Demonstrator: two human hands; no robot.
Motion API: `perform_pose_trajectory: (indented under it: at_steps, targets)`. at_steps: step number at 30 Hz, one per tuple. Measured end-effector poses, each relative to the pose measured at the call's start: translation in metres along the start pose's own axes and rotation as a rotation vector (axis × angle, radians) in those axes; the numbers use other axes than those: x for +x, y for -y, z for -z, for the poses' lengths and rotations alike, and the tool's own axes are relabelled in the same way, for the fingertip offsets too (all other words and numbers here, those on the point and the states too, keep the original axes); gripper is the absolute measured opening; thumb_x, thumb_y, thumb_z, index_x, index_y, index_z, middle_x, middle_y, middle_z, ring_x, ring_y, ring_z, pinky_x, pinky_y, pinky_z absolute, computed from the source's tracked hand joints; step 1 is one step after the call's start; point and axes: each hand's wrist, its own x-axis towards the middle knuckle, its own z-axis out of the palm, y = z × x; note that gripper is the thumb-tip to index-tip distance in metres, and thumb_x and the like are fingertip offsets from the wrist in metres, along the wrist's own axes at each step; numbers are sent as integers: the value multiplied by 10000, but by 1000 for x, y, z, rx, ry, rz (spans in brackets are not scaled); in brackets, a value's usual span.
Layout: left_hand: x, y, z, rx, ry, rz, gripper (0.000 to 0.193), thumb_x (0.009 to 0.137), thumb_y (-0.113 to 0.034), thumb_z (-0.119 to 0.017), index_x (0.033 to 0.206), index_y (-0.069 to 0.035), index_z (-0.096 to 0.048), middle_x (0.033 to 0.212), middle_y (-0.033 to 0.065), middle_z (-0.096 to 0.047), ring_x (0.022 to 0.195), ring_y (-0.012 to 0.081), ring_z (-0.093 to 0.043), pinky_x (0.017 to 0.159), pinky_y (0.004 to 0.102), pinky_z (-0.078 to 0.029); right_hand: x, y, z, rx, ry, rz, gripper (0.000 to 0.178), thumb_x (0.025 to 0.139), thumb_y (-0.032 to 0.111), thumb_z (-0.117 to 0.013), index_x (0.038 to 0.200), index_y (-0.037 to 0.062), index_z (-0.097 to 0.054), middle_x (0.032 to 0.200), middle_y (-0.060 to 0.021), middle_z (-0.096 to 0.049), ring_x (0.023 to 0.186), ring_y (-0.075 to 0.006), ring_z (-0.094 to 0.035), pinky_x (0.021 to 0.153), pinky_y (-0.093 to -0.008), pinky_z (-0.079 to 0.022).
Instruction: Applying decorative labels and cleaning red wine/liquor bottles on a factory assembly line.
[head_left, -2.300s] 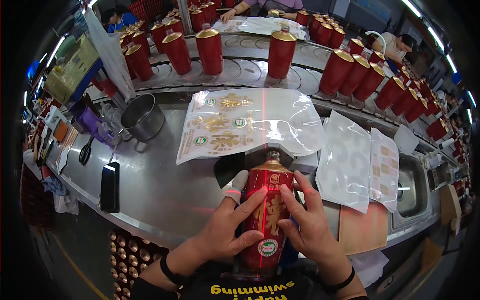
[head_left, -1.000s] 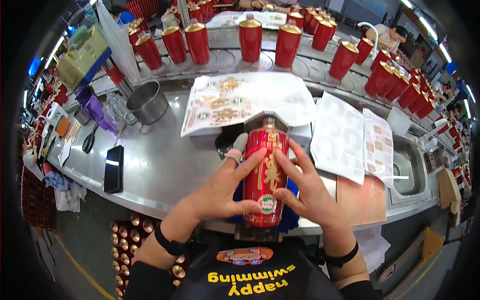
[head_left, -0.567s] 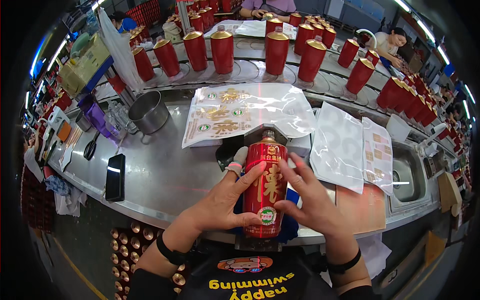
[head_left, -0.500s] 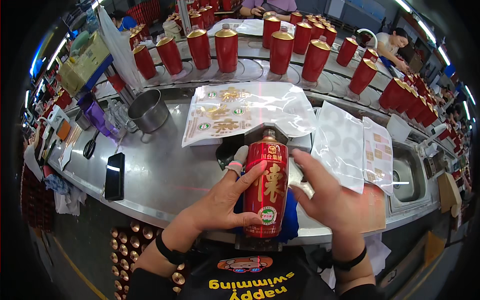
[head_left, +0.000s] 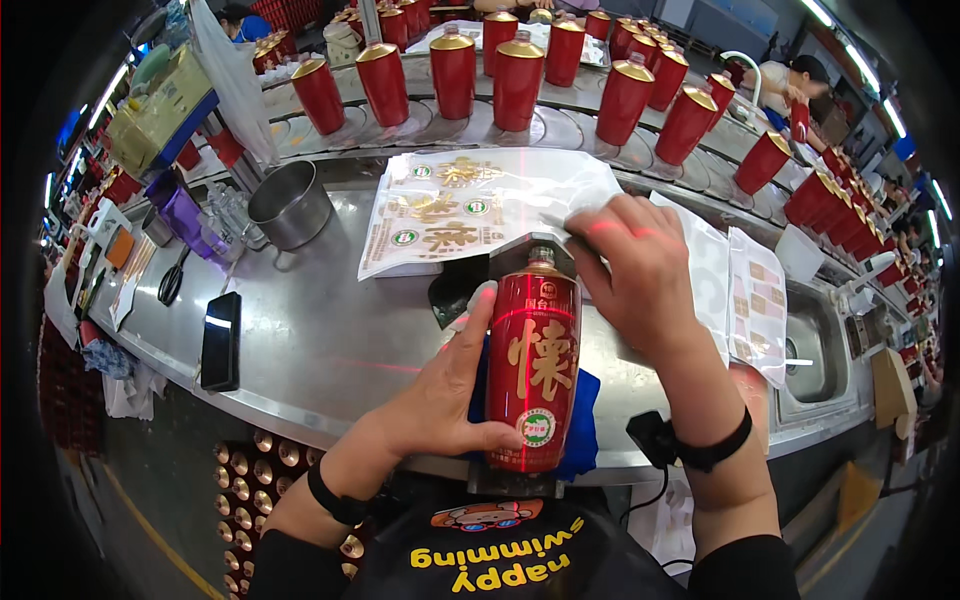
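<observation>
My right hand [head_left: 635,270] moved up to the gold-printed white sheet [head_left: 485,205]; I can't tell its grip. My left hand [head_left: 437,403], fingers spread, touches the shiny red bottle [head_left: 538,370].

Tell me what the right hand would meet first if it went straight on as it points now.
Probably the gold label sheet: the right hand points left across it, but whether they already touch is unclear.

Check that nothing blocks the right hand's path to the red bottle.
Nothing visible stands between the right hand and the red bottle. The left hand lies along the bottle's left side, leaving its right side uncovered.
</observation>
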Motion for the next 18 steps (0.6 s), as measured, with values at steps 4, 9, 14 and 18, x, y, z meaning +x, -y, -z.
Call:
perform_pose_trajectory:
  at_steps: [4, 9, 14, 18]
  targets:
    - [-13, 5, 11, -83, -148, 131, 1066, 837, -539, -711, 1565, -65, -93, 1422, 296, -406, 1301, 407, -446, 1098, 448, -340, -13, 44, 35, 318, 349, 334, 182, 739, 148, -716, 916, 148, -673, 759, -2, -514, 720, -176, -541, 700, -372, -372]
    - [-13, 31, 26, 412, -265, 417, 596, 930, -377, -621, 1344, 34, -502, 1188, 277, -503, 1083, 434, -514, 952, 465, -423, -12, 22, 13, 641, 447, -645, 190, 811, 158, -733, 946, 41, -666, 814, -136, -654, 743, -335, -641, 678, -417, -503]
    - [3, 54, 28, 740, -213, 375, 649, 855, -309, -714, 1366, 22, -486, 1232, 274, -481, 1151, 437, -478, 973, 476, -428, -24, 39, 27, 299, 140, 271, 168, 692, 151, -695, 851, 132, -645, 761, -27, -516, 692, -177, -556, 649, -343, -387]
    - [10, 59, 31, 820, -129, 409, 702, 823, -344, -743, 1384, -10, -486, 1256, 280, -482, 1167, 444, -486, 994, 482, -436, -33, 43, 41, 962, 564, 229, 127, 772, 172, -728, 842, 125, -633, 762, -26, -523, 741, -191, -580, 682, -351, -404]
